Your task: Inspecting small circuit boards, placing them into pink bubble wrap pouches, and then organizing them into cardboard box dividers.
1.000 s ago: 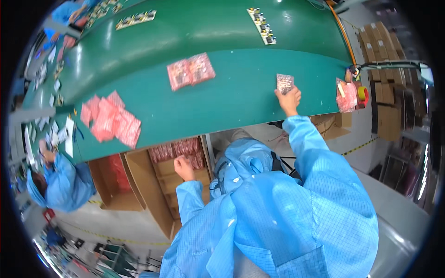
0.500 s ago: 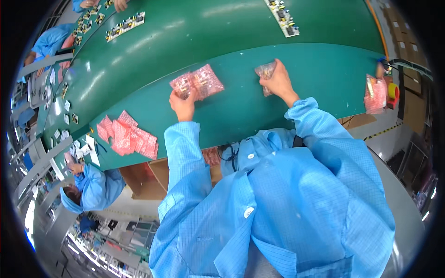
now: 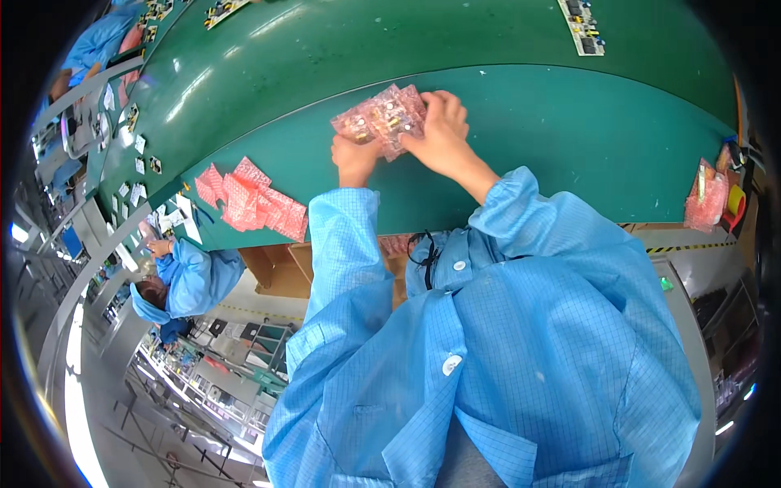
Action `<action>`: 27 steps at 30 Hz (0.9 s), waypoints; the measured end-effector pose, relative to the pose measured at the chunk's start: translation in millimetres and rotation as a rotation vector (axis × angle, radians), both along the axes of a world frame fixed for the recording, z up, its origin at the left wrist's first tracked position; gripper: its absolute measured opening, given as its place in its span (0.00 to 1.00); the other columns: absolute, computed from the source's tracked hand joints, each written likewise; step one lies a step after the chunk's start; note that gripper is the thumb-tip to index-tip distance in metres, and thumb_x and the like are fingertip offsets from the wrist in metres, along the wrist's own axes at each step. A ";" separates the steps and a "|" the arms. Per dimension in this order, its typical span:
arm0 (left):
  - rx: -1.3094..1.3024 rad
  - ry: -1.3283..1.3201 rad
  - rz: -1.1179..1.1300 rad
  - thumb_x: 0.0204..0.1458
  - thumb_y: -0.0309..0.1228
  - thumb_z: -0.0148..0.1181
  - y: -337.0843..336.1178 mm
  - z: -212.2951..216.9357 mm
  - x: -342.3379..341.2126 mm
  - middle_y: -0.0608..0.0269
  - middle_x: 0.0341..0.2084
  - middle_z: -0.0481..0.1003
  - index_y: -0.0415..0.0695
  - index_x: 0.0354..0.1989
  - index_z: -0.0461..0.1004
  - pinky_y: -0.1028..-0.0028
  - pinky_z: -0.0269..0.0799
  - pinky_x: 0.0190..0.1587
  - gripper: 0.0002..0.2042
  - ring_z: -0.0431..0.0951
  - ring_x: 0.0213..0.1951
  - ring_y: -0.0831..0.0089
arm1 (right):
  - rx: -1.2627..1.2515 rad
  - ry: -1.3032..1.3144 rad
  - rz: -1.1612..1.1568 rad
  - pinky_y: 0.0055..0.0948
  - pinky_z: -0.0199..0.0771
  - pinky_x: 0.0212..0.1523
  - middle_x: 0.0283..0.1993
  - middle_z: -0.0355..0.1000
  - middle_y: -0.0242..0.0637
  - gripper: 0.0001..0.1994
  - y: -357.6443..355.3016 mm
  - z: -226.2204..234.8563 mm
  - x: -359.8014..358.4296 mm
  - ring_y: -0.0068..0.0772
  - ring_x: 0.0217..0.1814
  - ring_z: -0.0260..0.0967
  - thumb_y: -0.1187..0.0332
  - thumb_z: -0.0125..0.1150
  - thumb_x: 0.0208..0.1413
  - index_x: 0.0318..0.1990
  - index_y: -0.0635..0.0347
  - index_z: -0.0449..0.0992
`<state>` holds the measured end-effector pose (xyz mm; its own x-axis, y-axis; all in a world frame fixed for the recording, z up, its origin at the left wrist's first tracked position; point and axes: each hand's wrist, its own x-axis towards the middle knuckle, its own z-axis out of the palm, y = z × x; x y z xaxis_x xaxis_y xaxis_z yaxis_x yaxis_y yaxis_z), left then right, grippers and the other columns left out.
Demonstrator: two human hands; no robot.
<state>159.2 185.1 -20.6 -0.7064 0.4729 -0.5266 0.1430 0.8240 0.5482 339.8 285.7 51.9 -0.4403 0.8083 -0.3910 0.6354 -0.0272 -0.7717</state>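
Observation:
Over the green work mat, pink see-through bubble-wrap bags [image 3: 395,115] with small circuit boards inside are bunched together between my two hands. My left hand [image 3: 356,156] is closed round the lower left of the bunch, its fingers partly hidden under the plastic. From the right side my right hand [image 3: 444,134] grips the bag at that end, thumb at the near edge and fingers curled over the far edge. The bags overlap, so I cannot tell exactly how many there are. To the left lies a loose pile of flat pink bubble-wrap bags [image 3: 254,200].
A strip of circuit boards [image 3: 582,28] lies on the darker green surface beyond the mat [image 3: 561,138]. At the right end are a pink bag [image 3: 706,195] and a tape roll [image 3: 735,200]. A co-worker in blue [image 3: 194,276] sits at left, near an open carton [image 3: 272,268].
My right hand has moved left with its bag and brought it against the bags in my left hand. The view has shifted, and the circuit-board strips appear farther right or higher.

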 end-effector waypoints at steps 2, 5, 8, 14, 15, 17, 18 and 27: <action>-0.138 0.138 -0.115 0.27 0.41 0.80 7.0 0.6 5.1 0.46 0.46 0.74 0.27 0.51 0.64 0.65 0.77 0.45 0.43 0.78 0.43 0.56 | -0.195 0.060 -0.138 0.47 0.58 0.64 0.62 0.58 0.59 0.52 4.7 -24.1 6.1 0.58 0.66 0.55 0.48 0.74 0.39 0.65 0.75 0.52; 0.092 0.086 0.021 0.27 0.41 0.80 2.2 4.0 12.9 0.47 0.41 0.76 0.29 0.50 0.65 0.64 0.77 0.44 0.42 0.79 0.41 0.56 | -0.275 -0.046 -0.089 0.53 0.57 0.63 0.62 0.58 0.59 0.55 14.5 -16.9 -2.9 0.58 0.66 0.55 0.44 0.75 0.34 0.62 0.76 0.55; 0.049 0.101 -0.030 0.27 0.40 0.80 -11.7 2.9 1.0 0.46 0.38 0.76 0.29 0.53 0.65 0.66 0.77 0.41 0.43 0.80 0.39 0.57 | -0.295 -0.091 0.051 0.51 0.60 0.62 0.60 0.60 0.59 0.54 20.3 -18.4 -11.1 0.59 0.64 0.57 0.43 0.75 0.32 0.60 0.78 0.58; -0.180 0.380 -0.014 0.22 0.47 0.81 -45.3 10.5 -12.6 0.42 0.54 0.69 0.31 0.64 0.54 0.57 0.68 0.57 0.59 0.72 0.55 0.52 | -0.238 -0.144 0.168 0.49 0.64 0.59 0.58 0.58 0.60 0.50 3.1 -16.1 -23.0 0.59 0.62 0.57 0.48 0.76 0.30 0.56 0.77 0.61; -0.179 0.378 -0.009 0.22 0.47 0.81 -40.3 8.6 -10.6 0.42 0.54 0.69 0.31 0.64 0.54 0.57 0.68 0.57 0.59 0.72 0.55 0.52 | -0.224 -0.130 0.131 0.49 0.63 0.60 0.58 0.58 0.59 0.50 0.6 -16.1 -22.6 0.59 0.61 0.57 0.47 0.76 0.30 0.57 0.77 0.60; -0.174 0.273 0.022 0.21 0.51 0.79 -22.5 17.9 -3.1 0.43 0.58 0.65 0.34 0.65 0.51 0.54 0.62 0.61 0.61 0.66 0.60 0.48 | -0.210 -0.116 0.098 0.49 0.63 0.60 0.58 0.58 0.59 0.51 -4.2 -16.7 -21.9 0.59 0.61 0.57 0.47 0.75 0.31 0.57 0.77 0.59; -0.370 0.408 -0.008 0.22 0.52 0.79 -0.5 26.2 20.1 0.42 0.56 0.65 0.35 0.62 0.55 0.54 0.63 0.60 0.58 0.67 0.58 0.46 | -0.188 -0.118 0.080 0.48 0.62 0.60 0.58 0.58 0.59 0.52 -3.4 -22.1 -19.5 0.59 0.61 0.57 0.46 0.75 0.30 0.58 0.77 0.59; -0.170 0.198 0.014 0.25 0.48 0.79 -31.8 2.3 -2.4 0.38 0.53 0.68 0.31 0.55 0.59 0.54 0.67 0.57 0.50 0.69 0.56 0.45 | -0.428 -0.147 0.212 0.45 0.58 0.63 0.59 0.58 0.62 0.57 1.6 -15.8 -33.4 0.59 0.63 0.56 0.42 0.75 0.29 0.59 0.82 0.56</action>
<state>156.8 153.4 -18.2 -0.8094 0.3792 -0.4484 0.2219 0.9044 0.3644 306.4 287.3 36.0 -0.4925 0.4608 -0.7383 0.7627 -0.1801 -0.6212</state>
